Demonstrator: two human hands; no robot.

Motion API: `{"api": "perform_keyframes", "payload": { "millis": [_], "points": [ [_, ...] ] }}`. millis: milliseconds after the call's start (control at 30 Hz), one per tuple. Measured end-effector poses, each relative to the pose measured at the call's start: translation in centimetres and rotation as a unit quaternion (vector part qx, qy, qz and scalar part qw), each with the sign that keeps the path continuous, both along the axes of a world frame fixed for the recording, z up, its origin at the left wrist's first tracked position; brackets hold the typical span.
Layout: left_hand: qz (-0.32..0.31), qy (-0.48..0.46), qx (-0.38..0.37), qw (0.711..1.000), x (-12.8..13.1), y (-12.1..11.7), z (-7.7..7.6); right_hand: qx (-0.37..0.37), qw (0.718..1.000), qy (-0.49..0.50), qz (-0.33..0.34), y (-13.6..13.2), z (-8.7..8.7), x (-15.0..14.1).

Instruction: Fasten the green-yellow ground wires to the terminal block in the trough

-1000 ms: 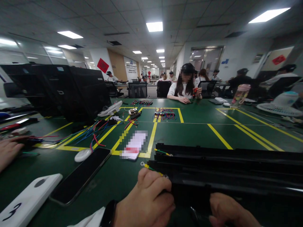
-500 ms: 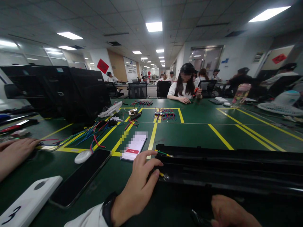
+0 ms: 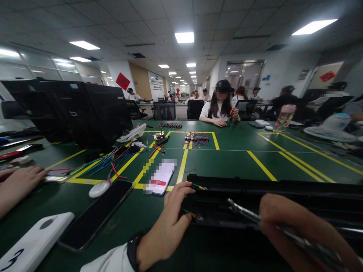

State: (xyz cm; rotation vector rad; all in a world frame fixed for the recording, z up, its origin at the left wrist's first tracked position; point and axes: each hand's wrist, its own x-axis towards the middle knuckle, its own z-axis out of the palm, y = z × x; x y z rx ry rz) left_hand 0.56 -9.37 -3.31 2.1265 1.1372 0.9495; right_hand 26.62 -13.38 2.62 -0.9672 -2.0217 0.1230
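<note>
Two long black channel-shaped strips (image 3: 241, 213) lie side by side at the front right. My left hand (image 3: 167, 223) is closed round their left end, its index finger near one yellow-green wire (image 3: 197, 186) and its thumb near another yellow-green wire (image 3: 190, 212). Each wire runs to a round metal fastener inside a strip; the nearer fastener (image 3: 199, 218) is bare. My right hand (image 3: 300, 230), blurred, grips a slim shiny metal tool (image 3: 245, 210) over the strips. The tool points left, its tip apart from the fasteners. Its exact kind is unclear.
A black phone (image 3: 96, 213), a white numbered case (image 3: 34, 243) and a lit phone (image 3: 162, 175) lie to the left. Loose wires (image 3: 113, 162) spread beyond them. Another person's hand (image 3: 24, 185) rests at far left. Opposite sits a co-worker (image 3: 218, 107).
My right hand has risen from the near edge, bringing the metal tool up over the strips. My left hand stays at their end, its thumb slightly lower.
</note>
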Motion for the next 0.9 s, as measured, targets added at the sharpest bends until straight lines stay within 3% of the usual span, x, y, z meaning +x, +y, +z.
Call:
{"api": "perform_keyframes", "payload": {
  "millis": [67, 167, 333, 467, 600, 900],
  "points": [
    [0.007, -0.002, 0.018, 1.0, 0.0, 0.2, -0.2, -0.08, 0.995, 0.046, -0.046, 2.0, 1.8, -0.7],
    [0.027, 0.0, 0.052, 0.998, 0.0, 0.5, -0.3, -0.154, 0.985, 0.067, -0.046, 5.9, 3.6, -2.3],
    [0.029, 0.018, 0.075, 0.997, 0.4, 1.0, 0.1, -0.232, 0.971, -0.05, 0.035, 9.5, 2.8, -1.9],
    [0.024, 0.043, 0.077, 0.996, 0.8, 1.4, 0.5, -0.238, 0.961, -0.14, 0.023, 8.9, 1.1, 2.7],
    [0.034, 0.054, 0.075, 0.995, 1.1, 1.5, 0.5, -0.223, 0.963, -0.14, -0.052, 7.7, -0.3, 6.7],
    [0.023, 0.056, 0.067, 0.996, 1.1, 1.5, 0.8, -0.162, 0.953, -0.245, -0.071, 6.8, -2.0, 7.5]
  ]
}}
